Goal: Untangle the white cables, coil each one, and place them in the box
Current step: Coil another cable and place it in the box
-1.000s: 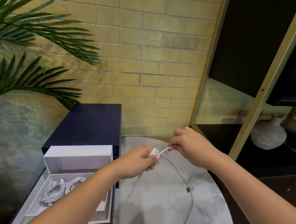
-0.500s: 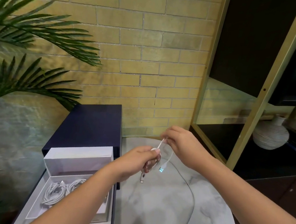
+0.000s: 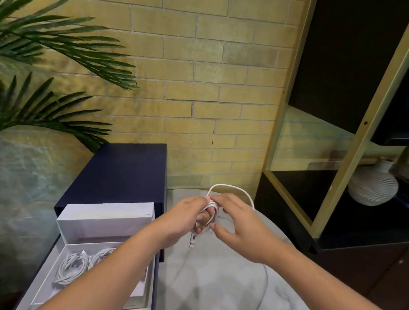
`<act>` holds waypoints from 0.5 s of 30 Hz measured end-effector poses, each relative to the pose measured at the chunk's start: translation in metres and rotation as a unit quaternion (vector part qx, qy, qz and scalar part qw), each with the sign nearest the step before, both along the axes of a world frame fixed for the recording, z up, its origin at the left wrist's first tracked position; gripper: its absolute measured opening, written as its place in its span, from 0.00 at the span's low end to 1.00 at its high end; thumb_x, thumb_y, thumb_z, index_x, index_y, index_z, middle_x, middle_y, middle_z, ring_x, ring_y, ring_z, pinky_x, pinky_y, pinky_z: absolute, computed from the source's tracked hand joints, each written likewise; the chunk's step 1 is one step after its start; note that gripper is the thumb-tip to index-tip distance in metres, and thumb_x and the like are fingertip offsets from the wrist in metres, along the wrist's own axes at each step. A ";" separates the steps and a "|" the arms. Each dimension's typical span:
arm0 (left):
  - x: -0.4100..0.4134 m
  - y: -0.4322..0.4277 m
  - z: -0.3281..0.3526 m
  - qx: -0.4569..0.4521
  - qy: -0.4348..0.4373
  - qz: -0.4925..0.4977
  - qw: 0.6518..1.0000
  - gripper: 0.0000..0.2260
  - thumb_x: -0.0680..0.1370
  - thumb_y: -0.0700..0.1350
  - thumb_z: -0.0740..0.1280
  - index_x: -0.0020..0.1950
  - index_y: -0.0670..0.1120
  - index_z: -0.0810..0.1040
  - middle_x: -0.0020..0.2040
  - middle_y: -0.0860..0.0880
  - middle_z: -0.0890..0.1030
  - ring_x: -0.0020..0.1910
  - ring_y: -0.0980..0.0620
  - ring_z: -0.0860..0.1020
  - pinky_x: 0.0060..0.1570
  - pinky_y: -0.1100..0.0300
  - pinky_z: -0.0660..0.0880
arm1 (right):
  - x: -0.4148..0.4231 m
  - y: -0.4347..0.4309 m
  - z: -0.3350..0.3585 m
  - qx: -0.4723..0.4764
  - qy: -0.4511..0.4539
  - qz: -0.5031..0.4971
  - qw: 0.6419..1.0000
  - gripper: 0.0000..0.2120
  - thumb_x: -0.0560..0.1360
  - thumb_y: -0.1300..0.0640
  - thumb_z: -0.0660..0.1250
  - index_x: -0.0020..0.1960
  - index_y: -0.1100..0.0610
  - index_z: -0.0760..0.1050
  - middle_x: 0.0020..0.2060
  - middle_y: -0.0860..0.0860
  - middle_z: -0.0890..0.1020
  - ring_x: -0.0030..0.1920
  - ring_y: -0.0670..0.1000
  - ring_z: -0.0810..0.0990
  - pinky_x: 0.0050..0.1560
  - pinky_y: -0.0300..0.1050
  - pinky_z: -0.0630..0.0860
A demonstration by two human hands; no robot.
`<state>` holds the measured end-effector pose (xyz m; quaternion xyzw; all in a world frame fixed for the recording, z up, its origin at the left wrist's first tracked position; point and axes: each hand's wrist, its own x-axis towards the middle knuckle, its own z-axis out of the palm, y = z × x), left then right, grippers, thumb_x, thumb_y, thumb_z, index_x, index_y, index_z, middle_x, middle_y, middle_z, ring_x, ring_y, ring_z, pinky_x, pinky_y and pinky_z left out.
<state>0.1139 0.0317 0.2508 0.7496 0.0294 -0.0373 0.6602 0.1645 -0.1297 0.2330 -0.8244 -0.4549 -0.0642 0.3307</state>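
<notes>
A white cable is wound in loops around the fingers of my left hand, which grips the coil above the marble table. One loop arcs up behind both hands and a plug end hangs down below them. My right hand holds the cable against the coil with its thumb and fingers curled round it. The open box, white inside and dark blue outside, stands to the left. Coiled white cables lie in its tray, partly hidden by my left forearm.
The round marble table carries the box at its left edge. Palm fronds reach in from the left. A black and gold shelf unit with a ribbed white vase stands close on the right. A brick wall is behind.
My right hand has come down from its raised pull and closed in against my left hand. More cable is wound on the left fingers, and the loose length on the table has shortened.
</notes>
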 end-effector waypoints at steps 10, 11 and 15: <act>0.000 0.000 -0.001 0.016 0.006 -0.023 1.000 0.17 0.83 0.46 0.52 0.38 0.44 0.71 0.24 0.52 0.61 0.25 0.54 0.62 0.28 0.63 0.62 | -0.001 0.006 -0.003 0.040 -0.004 -0.054 0.998 0.19 0.75 0.54 0.66 0.66 0.51 0.72 0.58 0.43 0.71 0.56 0.40 0.71 0.57 0.34 0.72; 0.000 0.000 -0.001 0.017 0.005 -0.026 1.000 0.17 0.83 0.46 0.52 0.38 0.44 0.71 0.25 0.52 0.61 0.25 0.54 0.62 0.28 0.63 0.62 | -0.002 0.008 -0.003 0.049 -0.001 -0.059 0.997 0.18 0.74 0.56 0.66 0.64 0.52 0.73 0.56 0.43 0.73 0.55 0.41 0.72 0.55 0.35 0.72; 0.000 -0.003 -0.001 0.023 -0.001 -0.038 0.999 0.16 0.83 0.45 0.52 0.39 0.43 0.70 0.24 0.53 0.61 0.24 0.55 0.62 0.28 0.63 0.62 | -0.004 0.015 -0.003 0.089 0.043 -0.082 0.992 0.11 0.74 0.61 0.66 0.56 0.54 0.78 0.47 0.46 0.79 0.48 0.44 0.77 0.50 0.38 0.76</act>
